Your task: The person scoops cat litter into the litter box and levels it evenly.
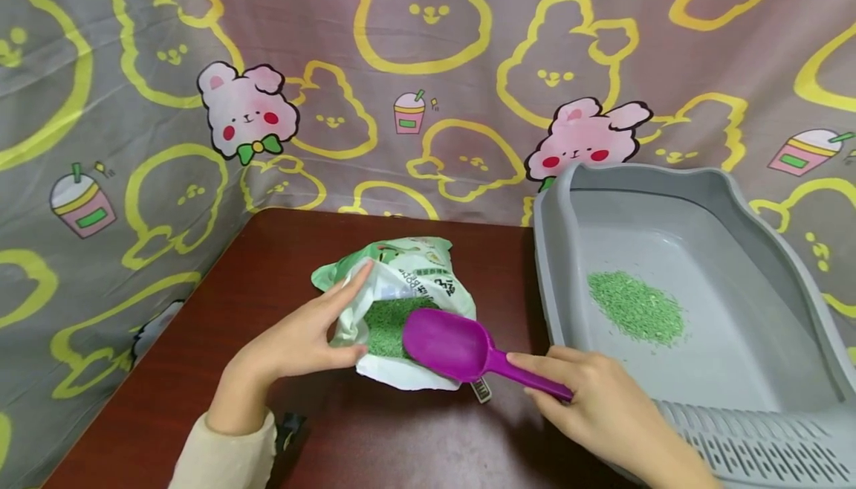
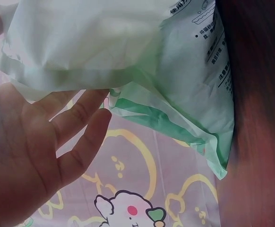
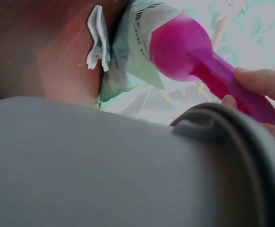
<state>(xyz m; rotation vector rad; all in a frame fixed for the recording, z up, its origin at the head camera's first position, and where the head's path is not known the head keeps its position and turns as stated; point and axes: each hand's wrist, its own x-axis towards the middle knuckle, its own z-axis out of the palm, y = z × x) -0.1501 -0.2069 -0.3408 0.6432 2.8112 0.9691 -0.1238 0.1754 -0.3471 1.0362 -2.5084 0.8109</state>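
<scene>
A green-and-white bag of cat litter [image 1: 461, 292] lies on the table with its mouth open toward me, green pellets [image 1: 384, 329] visible inside. My left hand [image 1: 304, 337] holds the mouth's left side, thumb at the lower rim and index finger along the upper one. In the left wrist view, the other fingers [image 2: 83, 125] lie loosely below the bag [image 2: 189, 71]. My right hand [image 1: 591, 396] grips the handle of a purple scoop [image 1: 448, 344]. The scoop's bowl is at the bag's mouth, its tip over the pellets. The bowl looks empty.
A grey litter tray [image 1: 555, 273] stands on the right, a heap of green pellets [image 1: 635, 307] on its floor and a slotted panel at its near end. A pale clip [image 3: 98, 40] lies beside the bag. Patterned cloth [image 1: 428, 36] hangs behind the brown table [image 1: 267, 251].
</scene>
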